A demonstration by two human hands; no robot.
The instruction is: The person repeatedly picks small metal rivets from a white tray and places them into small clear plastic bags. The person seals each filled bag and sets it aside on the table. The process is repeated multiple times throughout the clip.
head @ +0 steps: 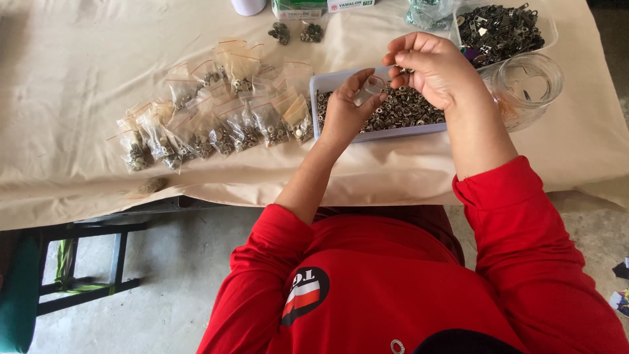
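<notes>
My left hand (346, 111) holds a small clear plastic bag (371, 88) open above a pale blue tray (320, 84) full of small metal rings. My right hand (434, 67) hovers just right of it, fingers pinched on a few of the metal pieces over the bag's mouth. Both hands are over the tray. To the left lies a spread of several filled little zip bags (216, 121) with red seal lines, each holding metal pieces.
A clear glass jar (529, 85) lies on its side right of the tray. A clear tub of dark metal clips (501, 27) sits at the back right. Small boxes and loose pieces line the far edge. A dark stool frame (92, 262) stands under the table at left.
</notes>
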